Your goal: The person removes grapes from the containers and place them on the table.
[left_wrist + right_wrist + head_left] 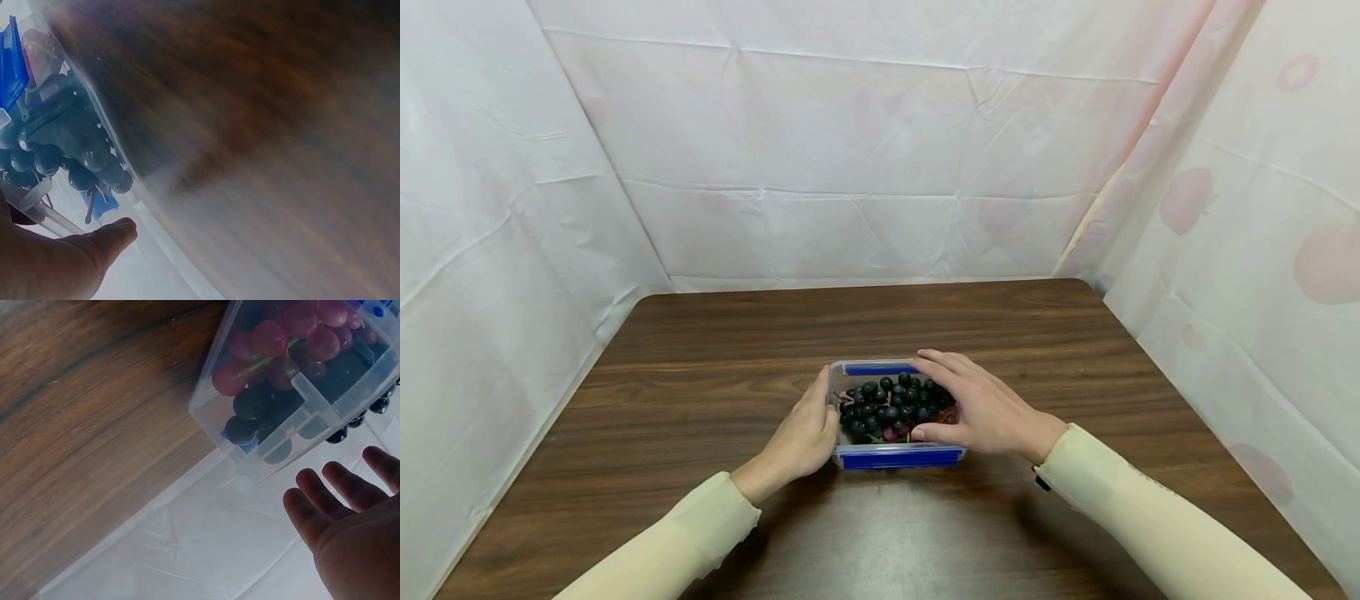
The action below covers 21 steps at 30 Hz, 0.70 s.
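Observation:
A clear plastic container (898, 448) with blue strips along its long sides sits on the table in the head view. It holds dark grapes (891, 412), with reddish grapes (294, 328) showing through its wall in the right wrist view. My left hand (801, 429) rests along the container's left end, fingers extended; in the left wrist view its straight thumb (103, 240) lies by the clear wall. Over the right end is my right hand (981, 408), fingers spread and partly covering the grapes. In the right wrist view those fingers (309, 515) stand apart from the end wall.
The brown wood-grain table (700, 333) extends around the container. White sheets (850, 150) hang behind it and on both sides; the right one (1262, 275) bears faint pink fruit prints.

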Each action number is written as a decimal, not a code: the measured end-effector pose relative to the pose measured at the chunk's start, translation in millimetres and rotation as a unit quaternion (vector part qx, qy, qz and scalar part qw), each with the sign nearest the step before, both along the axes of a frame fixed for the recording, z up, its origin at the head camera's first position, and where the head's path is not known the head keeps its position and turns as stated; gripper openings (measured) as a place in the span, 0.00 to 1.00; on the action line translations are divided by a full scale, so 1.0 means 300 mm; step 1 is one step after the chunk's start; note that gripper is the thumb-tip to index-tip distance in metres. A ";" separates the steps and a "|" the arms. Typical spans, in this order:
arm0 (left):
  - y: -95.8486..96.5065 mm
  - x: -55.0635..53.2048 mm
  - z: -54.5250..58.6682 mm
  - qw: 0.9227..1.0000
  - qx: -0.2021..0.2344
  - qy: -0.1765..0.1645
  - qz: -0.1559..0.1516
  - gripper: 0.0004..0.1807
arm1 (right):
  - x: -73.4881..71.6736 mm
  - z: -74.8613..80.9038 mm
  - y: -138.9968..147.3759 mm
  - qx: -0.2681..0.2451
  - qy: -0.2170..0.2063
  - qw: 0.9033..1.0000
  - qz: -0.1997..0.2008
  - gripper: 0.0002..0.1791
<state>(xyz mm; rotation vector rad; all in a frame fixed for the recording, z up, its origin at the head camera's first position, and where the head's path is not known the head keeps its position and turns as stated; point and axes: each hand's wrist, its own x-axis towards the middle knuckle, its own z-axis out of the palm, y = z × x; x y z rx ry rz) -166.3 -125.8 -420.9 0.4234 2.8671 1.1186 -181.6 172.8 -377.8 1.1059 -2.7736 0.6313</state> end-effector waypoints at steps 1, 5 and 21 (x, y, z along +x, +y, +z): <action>0.000 0.000 0.000 1.000 0.000 -0.001 0.000 0.36 | -0.001 0.001 -0.002 0.001 0.000 1.000 0.002 0.49; 0.000 0.001 0.002 1.000 0.000 0.000 -0.001 0.36 | -0.008 0.007 -0.012 0.007 0.000 1.000 0.014 0.50; 0.000 0.001 -0.001 1.000 -0.006 0.009 -0.003 0.36 | -0.035 0.016 -0.048 0.029 0.014 0.998 0.056 0.47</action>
